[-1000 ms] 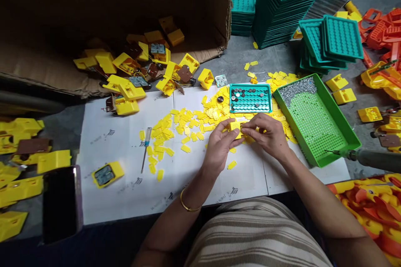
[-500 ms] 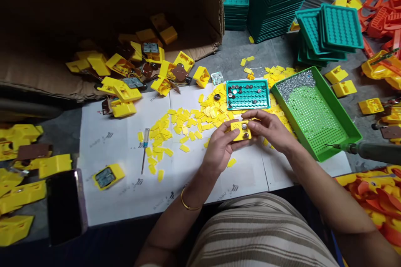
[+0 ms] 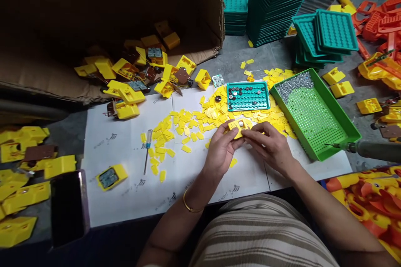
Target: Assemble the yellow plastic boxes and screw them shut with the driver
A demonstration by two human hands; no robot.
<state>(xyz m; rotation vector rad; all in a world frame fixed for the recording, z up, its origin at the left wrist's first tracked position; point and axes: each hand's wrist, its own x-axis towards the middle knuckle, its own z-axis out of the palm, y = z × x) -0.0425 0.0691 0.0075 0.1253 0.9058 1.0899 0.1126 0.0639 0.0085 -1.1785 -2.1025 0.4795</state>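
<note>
Over the white paper, my left hand (image 3: 222,150) grips a small yellow plastic housing (image 3: 234,127) with speaker-like holes. A round silver button cell (image 3: 241,124) shows in one of its recesses. My right hand (image 3: 272,144) is closed at the housing's right side, thumb and fingertips pressed to its lower edge and covering the other recess. Just beyond the hands lies a teal tray (image 3: 247,102) holding several dark and silver button cells. Small flat yellow plastic pieces (image 3: 216,110) are heaped around that tray.
A green perforated basket (image 3: 326,112) with small metal screws stands at right, an electric screwdriver (image 3: 372,149) over its edge. On the paper lie a screwdriver (image 3: 148,146) and another yellow housing (image 3: 119,175). A cardboard box (image 3: 200,44), stacked teal trays (image 3: 278,16) and a phone (image 3: 69,208) surround the area.
My right hand has shifted from the housing's upper right side down to its lower edge, covering the lower button cell seen before. The housing has tilted slightly.
</note>
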